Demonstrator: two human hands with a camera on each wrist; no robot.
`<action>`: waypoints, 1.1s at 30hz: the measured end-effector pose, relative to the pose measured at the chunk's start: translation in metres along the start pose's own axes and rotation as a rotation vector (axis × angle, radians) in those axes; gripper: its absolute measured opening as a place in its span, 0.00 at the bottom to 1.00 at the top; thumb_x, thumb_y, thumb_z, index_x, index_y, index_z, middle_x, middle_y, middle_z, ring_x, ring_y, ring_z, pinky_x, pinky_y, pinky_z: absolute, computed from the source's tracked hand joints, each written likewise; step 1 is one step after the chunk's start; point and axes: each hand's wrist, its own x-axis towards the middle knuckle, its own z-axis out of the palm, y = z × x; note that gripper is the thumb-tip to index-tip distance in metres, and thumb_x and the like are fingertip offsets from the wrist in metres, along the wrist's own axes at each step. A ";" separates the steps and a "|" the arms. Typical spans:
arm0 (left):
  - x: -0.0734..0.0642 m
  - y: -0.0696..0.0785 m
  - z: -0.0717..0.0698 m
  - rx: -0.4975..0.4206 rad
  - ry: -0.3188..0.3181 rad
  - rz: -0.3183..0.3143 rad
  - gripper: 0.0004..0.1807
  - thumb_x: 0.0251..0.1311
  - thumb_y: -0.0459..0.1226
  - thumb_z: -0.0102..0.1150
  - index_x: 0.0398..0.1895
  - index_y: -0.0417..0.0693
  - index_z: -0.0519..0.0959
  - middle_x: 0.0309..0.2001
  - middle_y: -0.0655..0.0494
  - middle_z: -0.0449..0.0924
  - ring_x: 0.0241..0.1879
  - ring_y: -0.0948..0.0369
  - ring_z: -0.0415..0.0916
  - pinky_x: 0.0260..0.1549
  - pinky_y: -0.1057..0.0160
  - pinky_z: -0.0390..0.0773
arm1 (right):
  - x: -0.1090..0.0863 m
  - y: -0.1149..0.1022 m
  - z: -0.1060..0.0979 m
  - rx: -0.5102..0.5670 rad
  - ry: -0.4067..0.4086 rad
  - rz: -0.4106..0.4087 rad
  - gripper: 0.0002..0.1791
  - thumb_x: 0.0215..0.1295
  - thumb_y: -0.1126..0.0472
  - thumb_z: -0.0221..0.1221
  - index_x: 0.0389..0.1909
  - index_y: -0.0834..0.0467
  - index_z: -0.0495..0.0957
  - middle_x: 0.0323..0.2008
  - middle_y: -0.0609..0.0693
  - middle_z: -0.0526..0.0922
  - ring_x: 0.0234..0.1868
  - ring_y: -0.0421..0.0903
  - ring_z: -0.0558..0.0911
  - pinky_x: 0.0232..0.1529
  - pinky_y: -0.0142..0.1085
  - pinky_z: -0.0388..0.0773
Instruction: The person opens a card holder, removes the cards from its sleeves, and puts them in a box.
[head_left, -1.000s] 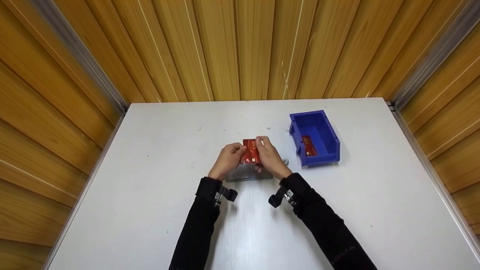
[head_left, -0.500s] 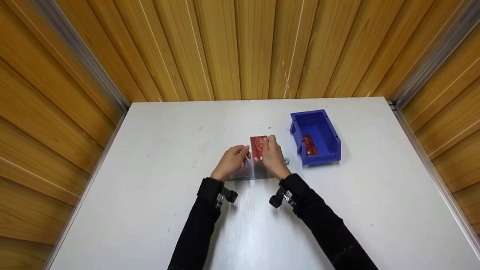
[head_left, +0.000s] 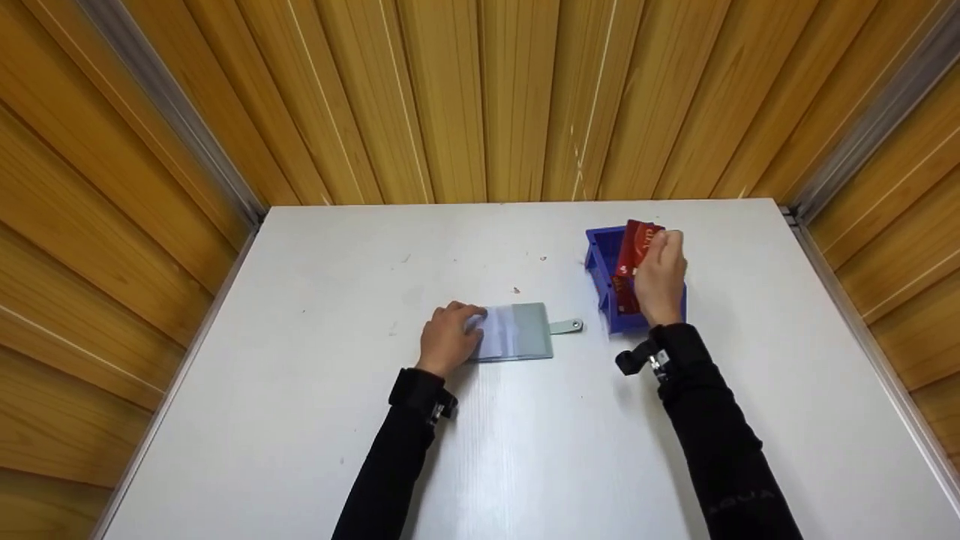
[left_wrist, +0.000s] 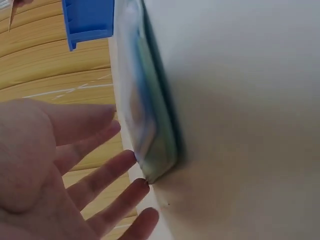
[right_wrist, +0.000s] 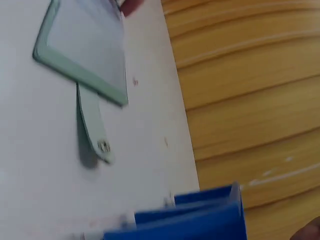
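My right hand (head_left: pixel 661 276) pinches a red VIP card (head_left: pixel 634 247) above the blue bin (head_left: pixel 594 259). Below it, another red card (head_left: pixel 627 298) lies inside the bin, partly covered. My left hand (head_left: pixel 448 337) rests at the left side of a pale green card holder (head_left: pixel 532 330), which lies on the table with its clear plastic sleeves facing up. In the left wrist view, the fingers (left_wrist: pixel 115 200) are loosely extended against the holder's edge. A snap strap (head_left: pixel 566 326) sticks out from the holder's right side. Only a dark bit of a finger shows in the right wrist view's corner.
The white table (head_left: pixel 360 420) holds the bin to the right of the holder. Wood-look panels (head_left: pixel 517 105) wall off the back and both sides. A tiny dark speck (head_left: pixel 516 290) lies behind the holder.
My right hand has carried the red card rightwards from the holder to over the bin. The left hand has let go of the card and come down onto the holder, which is now largely uncovered.
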 end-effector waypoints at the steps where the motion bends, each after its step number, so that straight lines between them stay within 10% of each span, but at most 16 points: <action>1: 0.000 0.000 0.001 -0.007 -0.009 -0.002 0.18 0.63 0.34 0.68 0.57 0.49 0.86 0.57 0.44 0.84 0.57 0.43 0.78 0.55 0.43 0.78 | 0.004 0.006 -0.004 -0.026 0.015 0.005 0.19 0.86 0.50 0.34 0.38 0.57 0.63 0.28 0.50 0.68 0.30 0.46 0.71 0.31 0.35 0.65; 21: 0.000 -0.003 -0.003 -0.061 -0.094 0.032 0.17 0.65 0.32 0.65 0.57 0.40 0.85 0.60 0.41 0.80 0.60 0.43 0.76 0.62 0.46 0.76 | -0.002 0.056 0.006 -0.594 -0.340 -0.043 0.18 0.84 0.56 0.39 0.48 0.69 0.67 0.35 0.74 0.81 0.41 0.75 0.83 0.39 0.65 0.75; 33: 0.001 -0.001 -0.003 -0.064 -0.124 0.028 0.18 0.66 0.33 0.65 0.59 0.40 0.84 0.63 0.40 0.78 0.63 0.42 0.74 0.65 0.46 0.74 | -0.004 0.053 0.008 -0.647 -0.353 -0.047 0.15 0.83 0.54 0.45 0.45 0.64 0.70 0.38 0.75 0.83 0.43 0.75 0.84 0.40 0.66 0.77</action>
